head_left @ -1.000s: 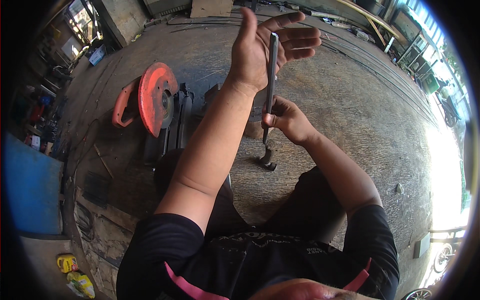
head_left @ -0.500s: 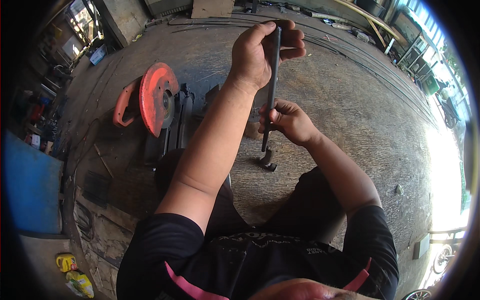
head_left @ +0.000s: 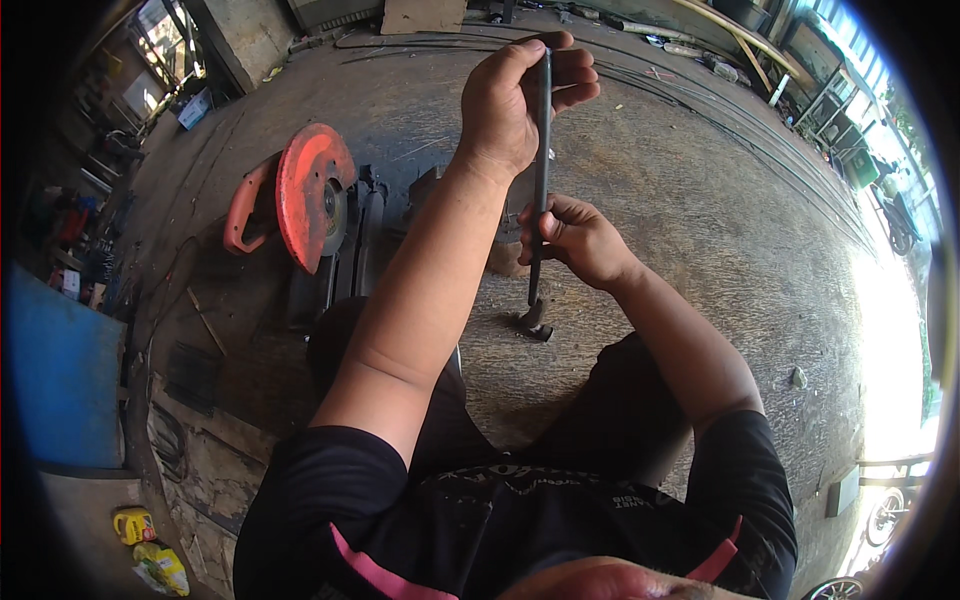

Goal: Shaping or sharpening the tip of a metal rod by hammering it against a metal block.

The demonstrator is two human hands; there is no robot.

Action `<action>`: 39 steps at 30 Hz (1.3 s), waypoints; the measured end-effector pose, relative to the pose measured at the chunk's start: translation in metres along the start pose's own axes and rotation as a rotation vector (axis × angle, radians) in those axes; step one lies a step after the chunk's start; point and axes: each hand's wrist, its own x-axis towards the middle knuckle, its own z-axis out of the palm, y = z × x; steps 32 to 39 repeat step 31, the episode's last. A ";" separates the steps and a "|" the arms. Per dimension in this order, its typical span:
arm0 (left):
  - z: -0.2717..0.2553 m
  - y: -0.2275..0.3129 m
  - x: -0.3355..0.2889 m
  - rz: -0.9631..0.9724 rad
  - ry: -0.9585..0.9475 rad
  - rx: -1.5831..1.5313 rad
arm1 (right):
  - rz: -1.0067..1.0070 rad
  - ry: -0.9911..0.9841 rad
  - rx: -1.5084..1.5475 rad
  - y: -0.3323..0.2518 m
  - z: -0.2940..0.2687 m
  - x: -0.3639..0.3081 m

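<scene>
A straight dark metal rod (head_left: 543, 130) stretches nearly upright in the picture between my two hands. My left hand (head_left: 505, 105) holds its far end between thumb and fingers, the other fingertips spread beyond it. Lower on the rod, my right hand (head_left: 578, 238) pinches it with the thumb on top. The rod's near end sits just above a small curved dark metal piece (head_left: 538, 328) on the ground; whether they touch I cannot tell.
A cut-off saw with an orange-red guard (head_left: 310, 195) and handle stands left of my left forearm. Long thin rods (head_left: 690, 105) lie across the far ground. A blue panel (head_left: 65, 375) is at the left, with a yellow container (head_left: 133, 525) below it.
My left hand and the rod's far end have shifted slightly left, so the rod leans less. My right hand keeps its grip in nearly the same place.
</scene>
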 end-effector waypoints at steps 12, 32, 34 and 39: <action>-0.004 -0.002 0.003 -0.018 0.050 -0.065 | 0.060 -0.019 0.096 -0.002 0.003 -0.002; -0.054 -0.012 -0.004 -0.471 -0.410 0.456 | -0.026 0.278 0.002 -0.003 -0.008 -0.012; -0.054 -0.012 -0.004 -0.471 -0.410 0.456 | -0.026 0.278 0.002 -0.003 -0.008 -0.012; -0.054 -0.012 -0.004 -0.471 -0.410 0.456 | -0.026 0.278 0.002 -0.003 -0.008 -0.012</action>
